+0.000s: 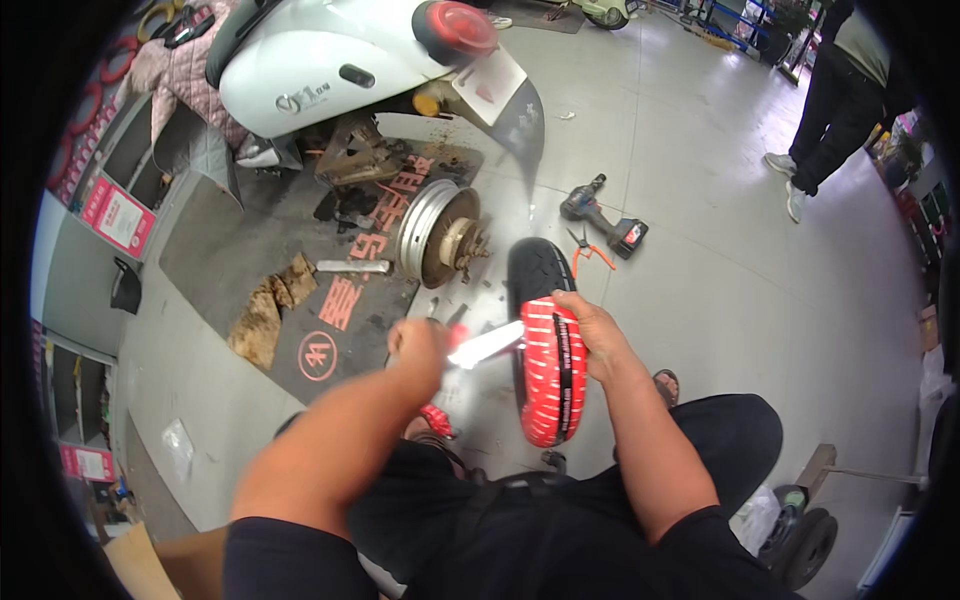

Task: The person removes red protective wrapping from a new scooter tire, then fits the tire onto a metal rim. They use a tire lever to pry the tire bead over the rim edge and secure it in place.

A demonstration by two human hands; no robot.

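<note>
A scooter tyre (535, 265) stands upright on the floor between my legs. Its upper part shows bare black tread, while red-and-white striped wrapping (548, 420) with a dark band covers the lower right part. My right hand (592, 328) grips the wrapped side, thumb near the top edge of the wrapping. To the left, my left hand (418, 345) is closed on a strip of wrapping (485, 346), which stretches from the tyre, pale and smeared by motion. A red-and-white scrap (437, 420) lies near my left foot.
A metal wheel rim (438, 235) with a hub stands on a dark mat (280, 225), beside a metal bar (352, 267) and stained cardboard (262, 325). Beyond sits a white scooter (310, 75). A cordless power tool (605, 220) and orange-handled pliers (592, 252) lie ahead. Another person (835, 110) stands far right.
</note>
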